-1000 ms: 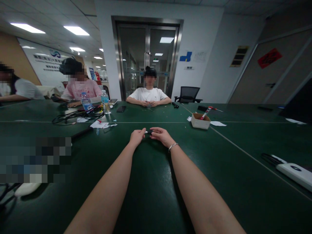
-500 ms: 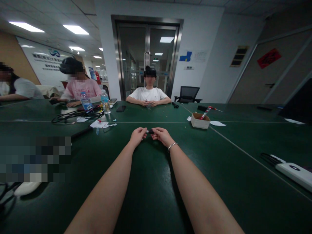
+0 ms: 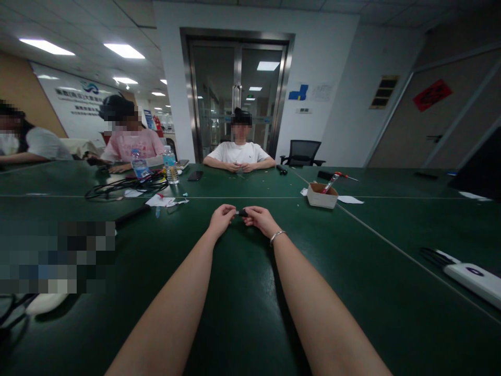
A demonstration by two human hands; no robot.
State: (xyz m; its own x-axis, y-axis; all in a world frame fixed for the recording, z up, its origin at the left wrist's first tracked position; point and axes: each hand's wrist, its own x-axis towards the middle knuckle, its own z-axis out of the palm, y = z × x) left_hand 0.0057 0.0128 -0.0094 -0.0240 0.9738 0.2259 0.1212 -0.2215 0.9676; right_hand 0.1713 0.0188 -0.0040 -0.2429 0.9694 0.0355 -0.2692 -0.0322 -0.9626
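Black piece [image 3: 243,213]: left hand [image 3: 221,221] and right hand [image 3: 262,220] fingers pinched opposite ends; slack grip could've dropped it below.

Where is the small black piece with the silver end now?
Head view, near centre: the piece is held between the left hand and the right hand.

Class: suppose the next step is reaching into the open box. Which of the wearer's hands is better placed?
Probably the right hand: the open box stands on its side, farther from the left hand. The right, though, holds a small black item.
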